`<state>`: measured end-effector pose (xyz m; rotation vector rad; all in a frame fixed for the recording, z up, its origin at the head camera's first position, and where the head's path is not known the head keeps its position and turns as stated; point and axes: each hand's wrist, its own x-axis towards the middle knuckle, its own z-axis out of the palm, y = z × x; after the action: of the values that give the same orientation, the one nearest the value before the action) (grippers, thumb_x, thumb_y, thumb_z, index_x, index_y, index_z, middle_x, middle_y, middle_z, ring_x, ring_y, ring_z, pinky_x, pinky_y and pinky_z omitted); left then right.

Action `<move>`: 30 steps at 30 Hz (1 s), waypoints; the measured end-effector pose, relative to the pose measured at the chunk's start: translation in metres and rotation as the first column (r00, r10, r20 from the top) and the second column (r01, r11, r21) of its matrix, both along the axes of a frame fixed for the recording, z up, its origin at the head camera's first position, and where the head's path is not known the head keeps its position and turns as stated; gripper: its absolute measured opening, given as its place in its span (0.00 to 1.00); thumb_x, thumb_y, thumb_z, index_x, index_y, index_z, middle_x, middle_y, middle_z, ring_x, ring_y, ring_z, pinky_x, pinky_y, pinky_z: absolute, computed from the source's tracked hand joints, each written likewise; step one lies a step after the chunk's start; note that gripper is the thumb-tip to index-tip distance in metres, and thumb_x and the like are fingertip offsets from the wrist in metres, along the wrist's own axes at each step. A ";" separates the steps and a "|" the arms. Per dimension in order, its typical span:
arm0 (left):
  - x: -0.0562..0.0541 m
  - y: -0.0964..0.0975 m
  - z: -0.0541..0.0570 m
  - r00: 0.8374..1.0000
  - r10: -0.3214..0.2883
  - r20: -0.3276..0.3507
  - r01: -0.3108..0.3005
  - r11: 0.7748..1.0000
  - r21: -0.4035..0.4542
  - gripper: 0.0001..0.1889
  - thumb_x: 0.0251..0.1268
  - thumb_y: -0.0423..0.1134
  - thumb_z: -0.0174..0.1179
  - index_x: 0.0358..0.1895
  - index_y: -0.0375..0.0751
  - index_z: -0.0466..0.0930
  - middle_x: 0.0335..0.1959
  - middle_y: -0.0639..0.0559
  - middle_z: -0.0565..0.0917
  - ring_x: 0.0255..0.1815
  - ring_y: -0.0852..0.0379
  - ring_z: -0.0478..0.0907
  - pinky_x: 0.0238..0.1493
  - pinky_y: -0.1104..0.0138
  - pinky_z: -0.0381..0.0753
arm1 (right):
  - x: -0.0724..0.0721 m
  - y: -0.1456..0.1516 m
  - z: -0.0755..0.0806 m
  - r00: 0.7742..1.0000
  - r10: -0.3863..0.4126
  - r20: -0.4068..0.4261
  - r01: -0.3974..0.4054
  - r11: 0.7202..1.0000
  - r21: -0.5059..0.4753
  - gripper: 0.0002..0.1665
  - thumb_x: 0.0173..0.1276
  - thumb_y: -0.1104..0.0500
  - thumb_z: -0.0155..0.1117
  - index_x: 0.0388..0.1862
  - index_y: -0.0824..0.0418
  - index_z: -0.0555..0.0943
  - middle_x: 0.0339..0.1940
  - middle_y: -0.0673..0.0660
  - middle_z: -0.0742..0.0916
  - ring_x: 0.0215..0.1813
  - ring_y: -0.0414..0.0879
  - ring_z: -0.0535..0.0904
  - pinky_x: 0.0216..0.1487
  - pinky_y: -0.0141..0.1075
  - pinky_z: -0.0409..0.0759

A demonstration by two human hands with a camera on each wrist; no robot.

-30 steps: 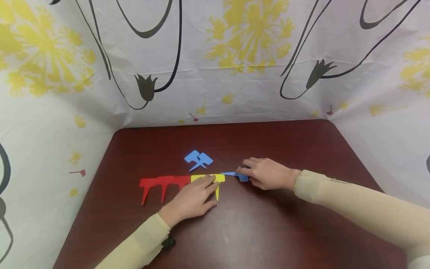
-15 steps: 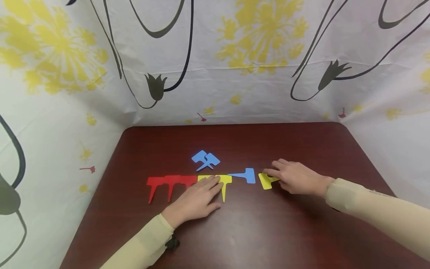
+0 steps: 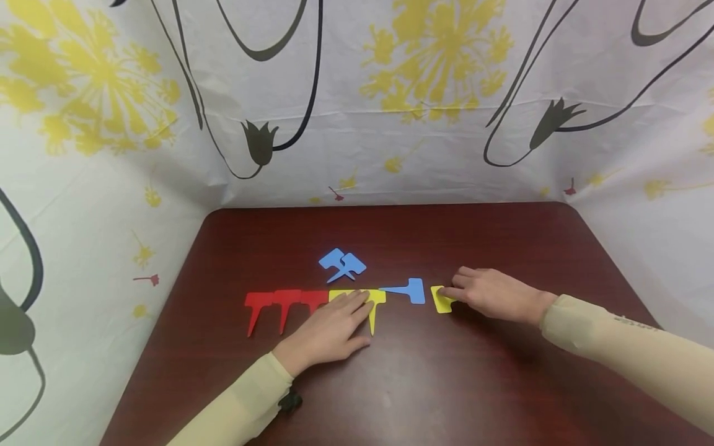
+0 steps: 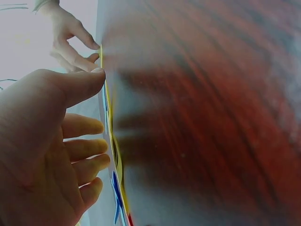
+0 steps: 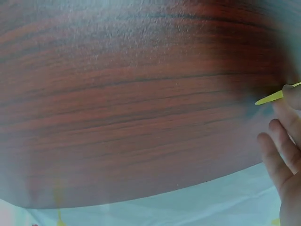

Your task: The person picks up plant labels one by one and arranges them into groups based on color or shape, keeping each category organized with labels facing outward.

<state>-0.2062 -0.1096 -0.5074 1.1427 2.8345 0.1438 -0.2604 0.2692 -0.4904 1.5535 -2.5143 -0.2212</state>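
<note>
In the head view my left hand rests with extended fingers on yellow T-shaped plant labels, hiding part of them. Several red plant labels continue that row to the left, heads edge to edge. To the right, a single blue plant label lies sideways, its stem toward the yellow ones. My right hand pinches another yellow plant label just beyond the blue one. In the right wrist view the thumb and a finger grip this yellow label's stem.
Two crossed blue plant labels lie behind the row. The dark red-brown table has rounded back corners. A white patterned cloth hangs around its back and sides.
My right hand has left the blue label and moved right to the yellow one. Since half a second ago its fingers have shifted slightly over that label. The left hand stays on the row.
</note>
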 end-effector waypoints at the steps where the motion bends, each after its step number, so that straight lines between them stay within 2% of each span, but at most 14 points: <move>1: 0.000 0.000 0.000 1.000 -0.002 -0.001 0.002 1.000 -0.002 0.41 0.66 0.62 0.61 0.77 0.46 0.64 0.78 0.47 0.62 0.78 0.48 0.58 0.72 0.55 0.64 | 0.000 0.000 0.000 1.000 0.009 -0.006 -0.009 1.000 0.011 0.35 0.50 0.73 0.74 0.58 0.54 0.81 0.36 0.49 0.81 0.40 0.44 0.76 0.32 0.33 0.81; 6: -0.001 0.001 0.000 1.000 -0.010 -0.005 0.010 1.000 -0.012 0.41 0.66 0.62 0.60 0.77 0.46 0.64 0.78 0.47 0.63 0.78 0.48 0.57 0.73 0.55 0.63 | 0.000 -0.001 -0.001 0.999 0.030 -0.022 -0.029 0.999 0.034 0.38 0.50 0.74 0.70 0.63 0.55 0.80 0.33 0.50 0.79 0.33 0.43 0.76 0.27 0.32 0.78; 12: -0.002 0.002 -0.001 1.000 -0.022 -0.021 0.021 0.999 -0.033 0.40 0.67 0.63 0.60 0.77 0.46 0.64 0.78 0.47 0.63 0.78 0.49 0.58 0.74 0.56 0.61 | 0.000 -0.002 -0.003 0.999 0.045 -0.026 -0.045 0.999 0.006 0.35 0.51 0.71 0.68 0.62 0.58 0.80 0.33 0.50 0.80 0.25 0.41 0.72 0.23 0.31 0.75; 16: -0.001 0.002 -0.002 0.999 -0.025 -0.032 0.023 0.999 -0.049 0.40 0.68 0.63 0.59 0.77 0.46 0.64 0.77 0.47 0.63 0.78 0.49 0.58 0.75 0.56 0.59 | -0.001 -0.001 -0.003 0.999 0.032 -0.027 -0.032 0.999 -0.023 0.31 0.53 0.67 0.67 0.60 0.59 0.80 0.36 0.51 0.79 0.28 0.43 0.73 0.27 0.34 0.77; 22: -0.002 0.003 -0.003 0.999 -0.032 -0.035 0.030 0.998 -0.051 0.40 0.67 0.62 0.59 0.77 0.46 0.64 0.77 0.47 0.64 0.78 0.49 0.58 0.75 0.56 0.58 | -0.001 -0.001 -0.002 0.998 0.028 -0.056 -0.030 0.998 -0.047 0.22 0.58 0.63 0.74 0.53 0.62 0.84 0.38 0.53 0.81 0.34 0.45 0.76 0.34 0.37 0.82; 26: -0.002 0.004 -0.004 0.998 -0.041 -0.043 0.039 0.998 -0.047 0.40 0.67 0.62 0.60 0.77 0.45 0.65 0.77 0.47 0.64 0.78 0.49 0.58 0.75 0.55 0.58 | -0.001 -0.002 0.001 0.996 0.032 -0.079 -0.039 0.995 -0.097 0.18 0.56 0.64 0.76 0.47 0.63 0.85 0.35 0.52 0.81 0.33 0.45 0.75 0.33 0.35 0.82; 30: -0.003 0.004 -0.004 0.998 -0.044 -0.046 0.042 0.998 -0.044 0.40 0.67 0.62 0.60 0.77 0.45 0.64 0.77 0.47 0.64 0.78 0.49 0.58 0.75 0.55 0.58 | 0.001 -0.008 0.007 0.998 0.012 -0.064 -0.024 0.983 -0.184 0.12 0.57 0.65 0.74 0.41 0.61 0.86 0.32 0.51 0.78 0.31 0.43 0.70 0.29 0.33 0.78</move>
<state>-0.2091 -0.1058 -0.5116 1.2124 2.8362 0.0531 -0.2594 0.2613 -0.4834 1.4730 -2.3954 -0.0326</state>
